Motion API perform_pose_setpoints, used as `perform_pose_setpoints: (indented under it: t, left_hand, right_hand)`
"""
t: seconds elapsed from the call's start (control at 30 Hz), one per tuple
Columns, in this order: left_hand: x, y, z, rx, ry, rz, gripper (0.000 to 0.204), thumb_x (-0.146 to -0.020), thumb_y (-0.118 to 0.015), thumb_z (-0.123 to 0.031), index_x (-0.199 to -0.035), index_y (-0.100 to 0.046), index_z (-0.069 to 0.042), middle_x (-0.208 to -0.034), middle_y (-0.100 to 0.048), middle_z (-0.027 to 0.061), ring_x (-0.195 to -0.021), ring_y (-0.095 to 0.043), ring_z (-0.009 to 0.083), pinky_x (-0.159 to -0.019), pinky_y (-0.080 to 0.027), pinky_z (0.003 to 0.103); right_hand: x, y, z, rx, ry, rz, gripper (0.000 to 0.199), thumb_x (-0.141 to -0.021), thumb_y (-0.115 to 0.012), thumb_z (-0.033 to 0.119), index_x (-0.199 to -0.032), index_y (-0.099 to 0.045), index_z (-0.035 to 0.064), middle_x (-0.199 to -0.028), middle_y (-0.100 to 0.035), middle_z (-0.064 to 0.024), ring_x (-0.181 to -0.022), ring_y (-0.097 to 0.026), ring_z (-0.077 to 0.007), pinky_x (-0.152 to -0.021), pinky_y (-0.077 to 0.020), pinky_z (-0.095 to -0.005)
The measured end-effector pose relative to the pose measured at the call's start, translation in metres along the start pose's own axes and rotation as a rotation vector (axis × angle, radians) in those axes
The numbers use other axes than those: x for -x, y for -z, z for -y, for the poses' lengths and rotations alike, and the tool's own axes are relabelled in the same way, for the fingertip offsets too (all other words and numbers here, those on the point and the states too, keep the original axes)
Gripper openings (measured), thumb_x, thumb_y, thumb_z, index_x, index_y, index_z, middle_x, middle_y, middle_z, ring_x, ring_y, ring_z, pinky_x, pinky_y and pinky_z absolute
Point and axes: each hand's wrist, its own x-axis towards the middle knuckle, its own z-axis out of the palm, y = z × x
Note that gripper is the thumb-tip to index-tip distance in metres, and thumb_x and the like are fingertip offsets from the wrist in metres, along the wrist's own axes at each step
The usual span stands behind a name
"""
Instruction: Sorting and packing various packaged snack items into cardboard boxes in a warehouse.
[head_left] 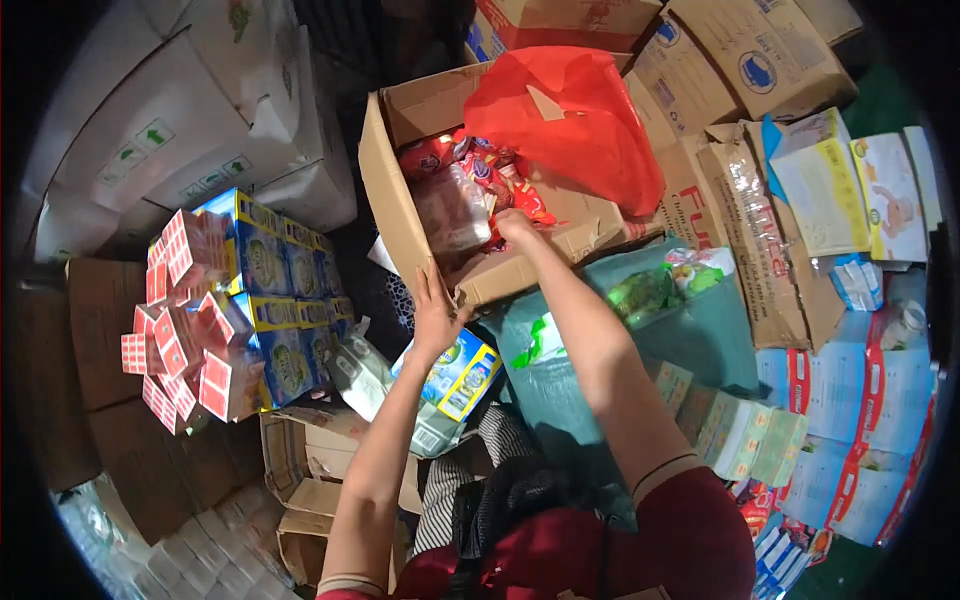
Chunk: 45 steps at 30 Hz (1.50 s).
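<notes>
- The right hand [513,226] reaches down into the open cardboard box [400,215], fingers among the wrapped packets [480,180]; whether they are closed on one I cannot tell.
- The left hand [436,312] lies flat and spread against the box's near wall, steadying it.
- A red plastic bag [575,120] hangs over the far side.
- The box looks well stocked, so most packets remain inside.
- Blue cartons [275,290] are stacked to the left.
</notes>
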Motion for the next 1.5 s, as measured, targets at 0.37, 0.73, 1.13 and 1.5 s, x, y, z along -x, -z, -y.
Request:
perform_pose_setpoints:
  t: [0.37, 0.73, 1.13, 1.5]
  left_hand:
    - [-0.032, -0.002, -0.008, 0.086, 0.157, -0.110, 0.081, -0.076, -0.062, -0.024, -0.134, -0.012, 0.004, -0.129, -0.024, 0.0316, -0.122, -0.026, 0.0443, -0.103, -0.024, 0.043]
    - [-0.044, -0.027, 0.003, 0.123, 0.187, -0.197, 0.076, -0.069, -0.044, 0.001, -0.135, -0.005, 0.006, -0.139, -0.012, 0.0258, -0.130, -0.014, 0.0390, -0.108, -0.013, 0.039]
    - [-0.045, -0.031, 0.002, 0.113, 0.219, -0.245, 0.079, -0.066, -0.045, 0.004, -0.135, -0.007, 0.004, -0.138, -0.015, 0.0254, -0.129, -0.014, 0.0406, -0.108, -0.012, 0.043]
    - [-0.046, -0.030, 0.000, 0.132, 0.229, -0.242, 0.079, -0.065, -0.045, 0.004, -0.135, -0.007, 0.004, -0.137, -0.016, 0.0255, -0.129, -0.014, 0.0403, -0.108, -0.012, 0.043]
  right_hand:
    - [-0.063, -0.047, -0.019, 0.433, 0.138, 0.316, 0.032, -0.072, -0.048, 0.011, -0.100, -0.061, -0.0009, -0.109, -0.057, -0.0200, -0.102, -0.056, -0.0307, -0.087, -0.0437, -0.0378]
    - [-0.043, -0.056, -0.004, 1.133, 0.468, 0.836, 0.032, -0.069, -0.056, 0.012, -0.098, -0.061, 0.0005, -0.094, -0.063, -0.0143, -0.084, -0.060, -0.0238, -0.073, -0.0475, -0.0354]
    - [0.063, -0.007, 0.032, 0.685, 0.514, 0.604, 0.031, -0.076, -0.053, 0.011, -0.105, -0.058, -0.0001, -0.104, -0.058, -0.0154, -0.097, -0.055, -0.0227, -0.084, -0.0412, -0.0343]
    - [0.123, 0.073, 0.086, 0.279, 0.501, 0.354, 0.030, -0.083, -0.050, 0.009, -0.111, -0.055, -0.0007, -0.114, -0.053, -0.0163, -0.109, -0.050, -0.0218, -0.094, -0.0353, -0.0333]
